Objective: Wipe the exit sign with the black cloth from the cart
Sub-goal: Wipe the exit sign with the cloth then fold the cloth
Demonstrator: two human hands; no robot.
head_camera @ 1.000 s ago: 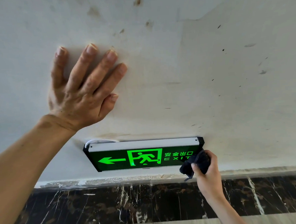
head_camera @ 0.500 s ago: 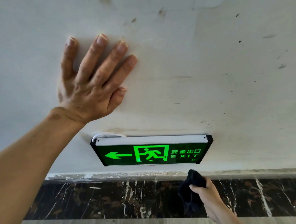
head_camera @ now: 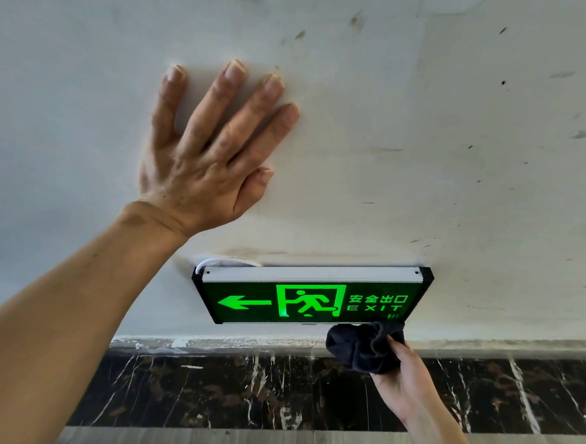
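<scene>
In the head view, the exit sign [head_camera: 313, 297] was lit and mounted low on the wall [head_camera: 417, 145]. The left hand [head_camera: 206, 165] lay released, palm flat on the wall above the sign, probably as a brace. The right hand [head_camera: 402, 374] was clenched on the bunched black cloth [head_camera: 364, 346], touching the sign's lower right edge. Half a second earlier the cloth was clear below the sign.
</scene>
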